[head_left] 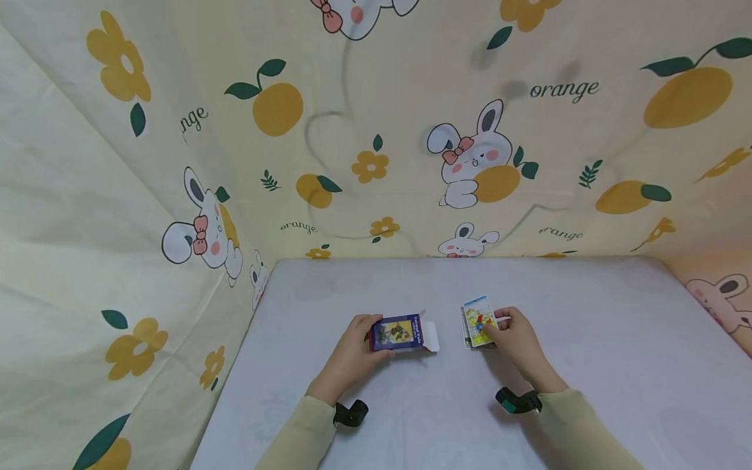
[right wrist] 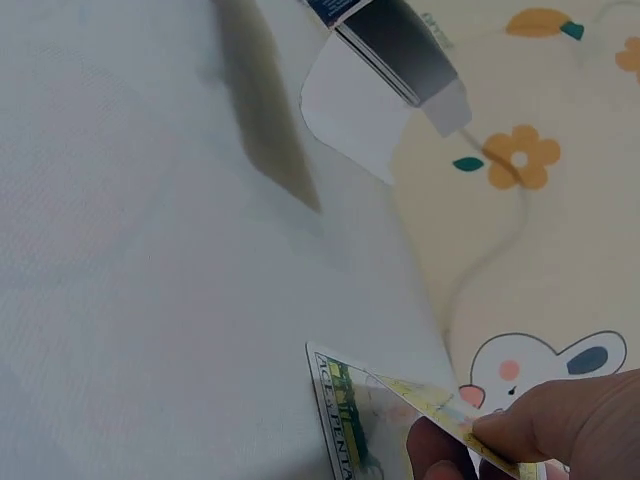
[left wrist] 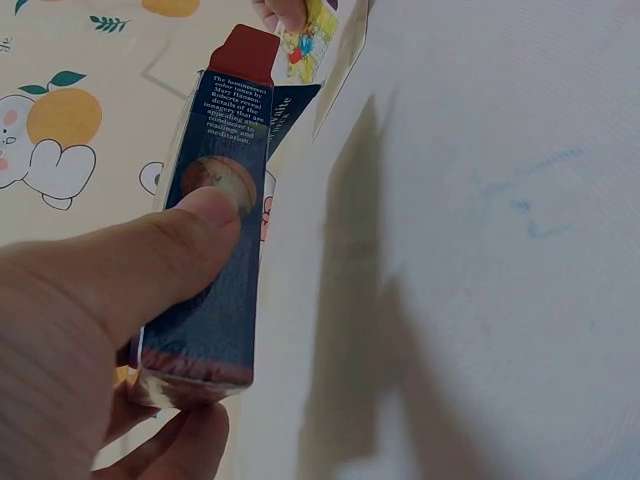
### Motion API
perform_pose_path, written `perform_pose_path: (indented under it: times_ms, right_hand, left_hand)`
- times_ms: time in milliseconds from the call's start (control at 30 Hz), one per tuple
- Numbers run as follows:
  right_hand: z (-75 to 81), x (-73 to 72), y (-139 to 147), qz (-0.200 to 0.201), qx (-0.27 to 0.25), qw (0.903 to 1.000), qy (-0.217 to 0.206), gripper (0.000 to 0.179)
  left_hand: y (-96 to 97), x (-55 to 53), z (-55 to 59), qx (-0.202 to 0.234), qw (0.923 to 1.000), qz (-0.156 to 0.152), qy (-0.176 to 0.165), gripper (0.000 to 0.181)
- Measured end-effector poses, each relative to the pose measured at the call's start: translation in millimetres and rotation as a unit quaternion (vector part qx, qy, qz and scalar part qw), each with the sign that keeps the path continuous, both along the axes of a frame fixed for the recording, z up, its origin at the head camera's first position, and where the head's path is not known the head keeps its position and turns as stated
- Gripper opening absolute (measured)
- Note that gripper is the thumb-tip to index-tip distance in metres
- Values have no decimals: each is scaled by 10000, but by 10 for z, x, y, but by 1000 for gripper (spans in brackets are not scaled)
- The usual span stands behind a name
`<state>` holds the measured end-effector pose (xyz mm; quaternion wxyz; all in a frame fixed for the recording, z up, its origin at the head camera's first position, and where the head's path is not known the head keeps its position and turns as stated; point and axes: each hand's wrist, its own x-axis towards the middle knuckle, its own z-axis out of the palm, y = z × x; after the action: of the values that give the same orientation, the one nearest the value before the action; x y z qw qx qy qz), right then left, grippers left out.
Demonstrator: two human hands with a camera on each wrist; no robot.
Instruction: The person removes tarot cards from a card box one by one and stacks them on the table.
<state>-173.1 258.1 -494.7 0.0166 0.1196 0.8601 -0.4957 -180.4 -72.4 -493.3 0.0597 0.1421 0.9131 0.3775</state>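
Observation:
My left hand [head_left: 352, 352] grips a dark blue tarot card box [head_left: 395, 333] with a picture on its front, thumb on one narrow side in the left wrist view. The box's end facing right is open, its white flap [right wrist: 350, 110] folded out; whether cards lie inside I cannot tell. To the right, my right hand [head_left: 519, 343] pinches a few picture cards [head_left: 478, 318] between thumb and fingers. The front card is bright yellow and blue; behind it, in the right wrist view, an Ace of Pentacles card [right wrist: 345, 425] sticks out. A gap separates box and cards.
Both hands are over a table with a white cover [head_left: 423, 411]. A cream cloth [head_left: 405, 130] printed with rabbits and oranges hangs behind it and along the sides. Each wrist wears a dark strapped device [head_left: 351, 413].

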Motion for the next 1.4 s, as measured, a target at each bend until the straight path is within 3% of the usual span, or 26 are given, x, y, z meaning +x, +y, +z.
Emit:
perform_pose_path:
  times_ms: [333,833,1400]
  right_hand:
    - [-32,-10,-61,-24,358,9993,-75,46]
    - [-68,23,-45,45,1371,9903,-214,53]
    - [-102,21,-97,120,1820,9831,-166,56]
  left_hand:
    - [-3,-1,-15,16,10000,33,-3,75]
    - [-10,2,-22,52,10000,7,-7,75]
    - [-10,8,-19,35,9999,80,-89,75]
